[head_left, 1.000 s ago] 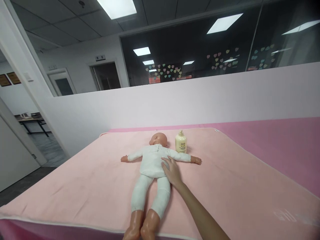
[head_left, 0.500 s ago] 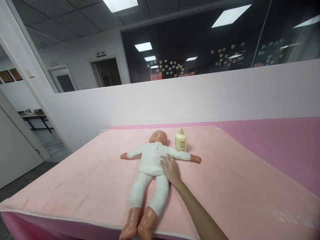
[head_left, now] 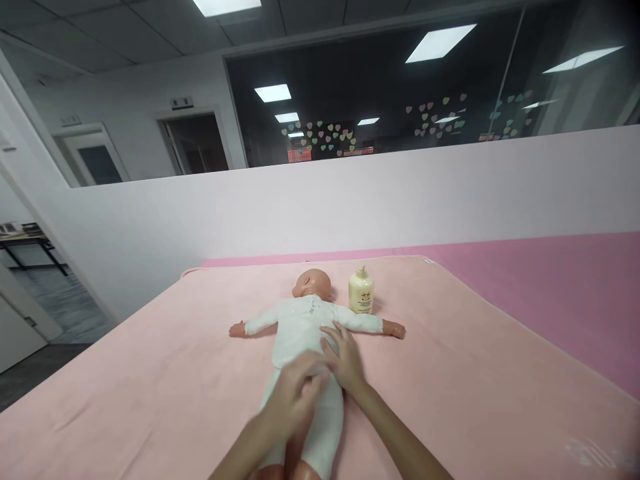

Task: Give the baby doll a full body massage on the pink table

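A baby doll (head_left: 296, 333) in a white long-sleeved top and trousers lies on its back, arms spread, head at the far end. My right hand (head_left: 346, 357) rests open on the side of its top, near the waist, with its fingers spread. My left hand (head_left: 300, 390) is above the doll's waist and upper legs, fingers bent and smeared by motion. Whether it touches or pinches the cloth I cannot tell. Just beyond the doll's arm on the right stands a pale yellow pump bottle (head_left: 361, 293).
A pink blanket (head_left: 480, 373) covers the surface under the doll. Behind it runs a low white wall (head_left: 400, 200) below a dark window with heart stickers. Pink padding (head_left: 560, 287) borders the right side. A doorway and a table (head_left: 30, 241) appear at far left.
My left hand has come into view from below, over the doll's waist. My right hand stays on the doll's side. The view has shifted slightly right.
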A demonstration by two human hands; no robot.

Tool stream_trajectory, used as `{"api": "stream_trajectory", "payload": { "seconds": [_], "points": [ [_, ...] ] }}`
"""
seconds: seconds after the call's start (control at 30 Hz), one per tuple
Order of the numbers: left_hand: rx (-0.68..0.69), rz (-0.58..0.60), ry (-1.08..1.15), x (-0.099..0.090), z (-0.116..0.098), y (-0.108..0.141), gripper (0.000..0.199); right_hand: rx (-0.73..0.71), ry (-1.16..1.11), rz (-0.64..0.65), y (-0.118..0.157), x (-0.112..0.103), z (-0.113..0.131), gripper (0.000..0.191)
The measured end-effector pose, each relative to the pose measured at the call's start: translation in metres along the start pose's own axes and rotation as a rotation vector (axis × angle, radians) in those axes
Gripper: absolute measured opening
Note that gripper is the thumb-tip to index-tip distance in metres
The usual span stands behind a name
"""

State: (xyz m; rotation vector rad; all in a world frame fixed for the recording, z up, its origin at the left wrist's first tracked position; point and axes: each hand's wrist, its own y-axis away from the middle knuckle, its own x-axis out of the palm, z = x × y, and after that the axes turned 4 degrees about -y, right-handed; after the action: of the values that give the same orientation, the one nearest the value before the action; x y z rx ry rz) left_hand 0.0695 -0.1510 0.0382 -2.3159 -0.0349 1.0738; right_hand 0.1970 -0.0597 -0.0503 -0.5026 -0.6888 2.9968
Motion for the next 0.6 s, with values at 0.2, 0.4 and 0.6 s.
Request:
{"api": "stream_trajectory", "payload": {
  "seconds": [0.2,0.4,0.6],
  "points": [
    [-0.069,-0.029,-0.025,0.005,0.069,-0.040,0.023,0.017,0.015,0.016,-0.003,0.002,-0.002,0.035],
    [-0.084,-0.003,0.078,0.006,0.080,-0.032,0.022,0.043,0.025,0.028,-0.002,0.002,-0.002,0.036],
    [-0.078,0.037,0.073,0.004,0.078,-0.032,0.022,0.044,0.017,0.022,-0.001,0.004,-0.005,0.036]
  ]
}}
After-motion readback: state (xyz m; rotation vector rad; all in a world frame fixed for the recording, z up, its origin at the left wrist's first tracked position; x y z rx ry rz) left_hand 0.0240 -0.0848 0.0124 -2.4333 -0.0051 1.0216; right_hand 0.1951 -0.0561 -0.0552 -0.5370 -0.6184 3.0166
